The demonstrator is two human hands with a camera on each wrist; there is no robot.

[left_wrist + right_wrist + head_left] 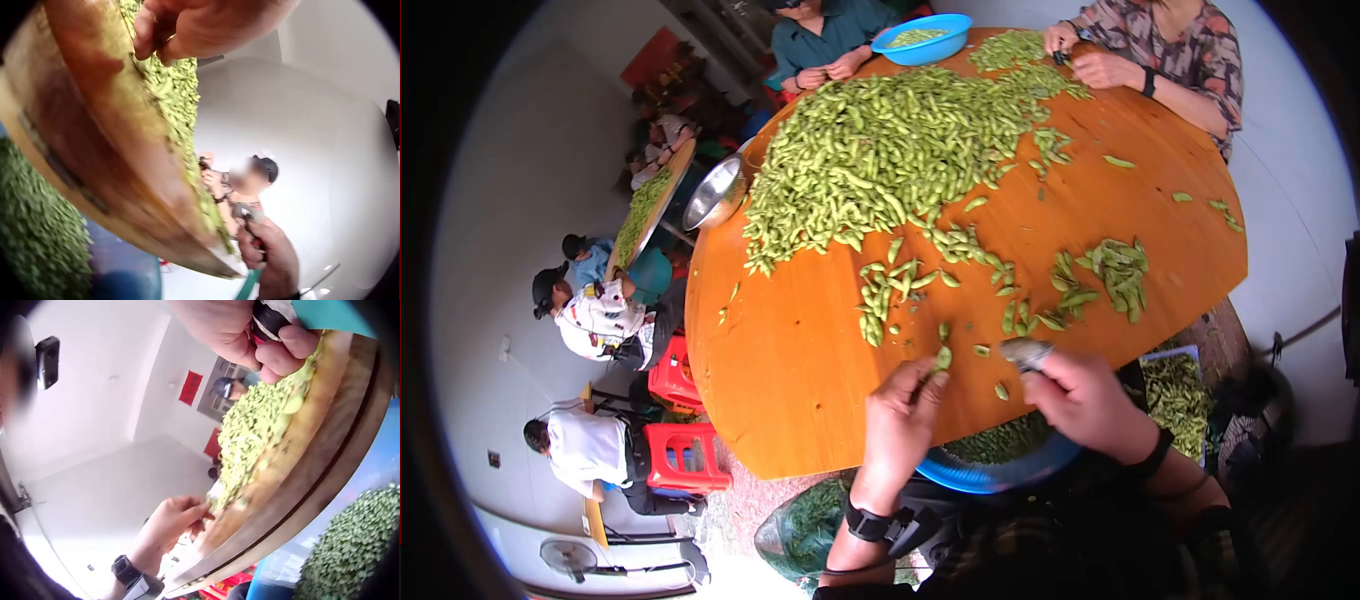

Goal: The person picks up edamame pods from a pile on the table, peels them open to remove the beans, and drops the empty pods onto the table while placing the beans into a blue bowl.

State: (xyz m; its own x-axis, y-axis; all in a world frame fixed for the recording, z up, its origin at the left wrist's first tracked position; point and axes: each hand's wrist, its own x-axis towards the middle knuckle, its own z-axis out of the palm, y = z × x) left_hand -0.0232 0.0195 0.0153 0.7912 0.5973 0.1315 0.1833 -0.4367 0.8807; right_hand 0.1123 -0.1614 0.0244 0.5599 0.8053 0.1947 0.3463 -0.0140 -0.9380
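At the near table edge, my left hand (898,412) pinches a green soybean pod (943,358) between thumb and fingertips. My right hand (1090,400) grips a small tool (1026,352) with a greyish head; its dark handle, partly red, shows in the right wrist view, and the fingers hide most of it. Two loose pods (1001,391) lie between the hands. Just beyond are small clusters of pods (1118,272), then the big pile of pods (870,150). Below the edge, a blue basin (990,486) holds shelled green beans (353,550).
The round wooden table (800,360) has a thick rim. A metal bowl (715,190) and a blue bowl (945,45) stand at its far side. Two people sit opposite. Red stools (680,460) are at left; a container of pods (1177,400) stands low at right.
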